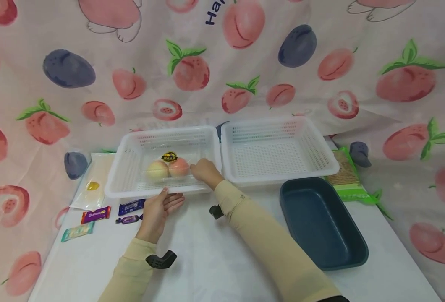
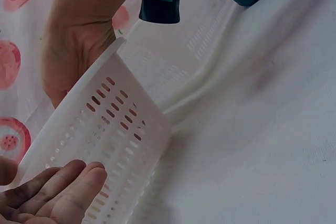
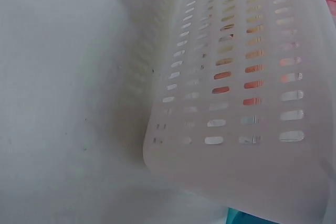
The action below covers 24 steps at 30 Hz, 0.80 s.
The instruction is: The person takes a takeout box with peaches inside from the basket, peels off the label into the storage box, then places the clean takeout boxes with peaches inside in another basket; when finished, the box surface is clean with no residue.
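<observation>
A white perforated basket (image 1: 162,193) on the left holds a clear plastic bag (image 1: 186,144) with a black-and-yellow label (image 1: 169,157). Inside the bag are a pale yellow peach-like fruit (image 1: 157,170) and a pinker one (image 1: 179,167). My right hand (image 1: 207,173) reaches over the basket's front rim and grips the bag's right edge with curled fingers; the fingertips are partly hidden. At the front wall, my left hand (image 1: 158,214) has its fingers straight and palm turned up, its thumb by the rim. In the left wrist view its fingers (image 2: 68,192) lie just outside the perforated wall.
A second white basket (image 1: 279,178) stands to the right, with a dark blue bin (image 1: 322,222) before it. A green-edged packet (image 1: 345,176) lies at far right. Left are a clear packet (image 1: 98,180), a purple-red bar (image 1: 95,214), a teal packet (image 1: 77,231) and two dark-wrapped sweets (image 1: 131,207).
</observation>
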Each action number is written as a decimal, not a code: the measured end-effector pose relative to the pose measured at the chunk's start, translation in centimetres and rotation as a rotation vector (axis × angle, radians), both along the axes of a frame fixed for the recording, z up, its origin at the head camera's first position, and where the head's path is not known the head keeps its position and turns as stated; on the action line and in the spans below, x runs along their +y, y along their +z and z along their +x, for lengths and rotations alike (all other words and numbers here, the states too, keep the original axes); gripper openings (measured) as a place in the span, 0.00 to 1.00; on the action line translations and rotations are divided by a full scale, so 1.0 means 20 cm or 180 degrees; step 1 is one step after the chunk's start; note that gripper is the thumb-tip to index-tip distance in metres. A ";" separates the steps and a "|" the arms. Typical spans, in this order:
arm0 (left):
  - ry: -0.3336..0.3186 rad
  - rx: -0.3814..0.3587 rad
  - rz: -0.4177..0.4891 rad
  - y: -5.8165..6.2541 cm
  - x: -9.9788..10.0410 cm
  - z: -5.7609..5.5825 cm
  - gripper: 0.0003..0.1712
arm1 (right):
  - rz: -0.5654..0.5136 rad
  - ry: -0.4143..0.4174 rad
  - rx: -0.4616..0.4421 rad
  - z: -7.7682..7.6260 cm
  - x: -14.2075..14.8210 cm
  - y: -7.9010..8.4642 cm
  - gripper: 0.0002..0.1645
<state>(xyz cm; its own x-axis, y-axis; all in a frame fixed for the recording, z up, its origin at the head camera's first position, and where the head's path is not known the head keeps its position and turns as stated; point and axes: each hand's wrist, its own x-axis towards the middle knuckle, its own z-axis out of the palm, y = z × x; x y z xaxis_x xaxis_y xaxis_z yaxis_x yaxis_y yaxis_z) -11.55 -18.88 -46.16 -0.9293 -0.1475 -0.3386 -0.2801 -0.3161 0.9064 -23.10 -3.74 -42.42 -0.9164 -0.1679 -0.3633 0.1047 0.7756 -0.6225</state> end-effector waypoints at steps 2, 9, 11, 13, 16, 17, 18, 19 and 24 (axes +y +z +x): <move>-0.0025 0.0009 -0.0022 0.00 0.00 0.00 0.30 | -0.0055 -0.0120 -0.0078 -0.01 0.00 -0.01 0.35; -0.0025 -0.0028 -0.0023 0.00 0.00 0.00 0.30 | -0.0366 -0.0376 -0.0094 -0.03 -0.02 -0.02 0.35; -0.0029 -0.0032 -0.0026 0.00 -0.01 0.00 0.30 | -0.0408 -0.0417 -0.0047 -0.02 -0.02 -0.03 0.36; -0.0032 -0.0029 -0.0018 0.00 -0.01 0.00 0.30 | -0.0493 -0.0506 -0.0031 -0.02 -0.02 -0.03 0.36; -0.0026 -0.0011 -0.0013 0.00 -0.01 0.00 0.30 | -0.0702 -0.0699 -0.0023 -0.02 -0.02 -0.02 0.34; -0.0023 -0.0006 -0.0008 0.00 0.00 -0.01 0.29 | -0.0755 -0.0751 -0.0012 -0.02 -0.02 -0.02 0.33; -0.0023 -0.0003 -0.0014 0.00 0.00 -0.01 0.29 | -0.0801 -0.0795 -0.0005 -0.02 -0.02 -0.02 0.33; -0.0024 -0.0002 -0.0021 0.00 0.00 -0.01 0.29 | -0.0834 -0.0835 0.0011 -0.02 -0.02 -0.01 0.33; -0.0018 -0.0031 -0.0072 0.00 0.00 0.00 0.30 | -0.0824 -0.0849 0.0090 -0.01 -0.01 0.02 0.33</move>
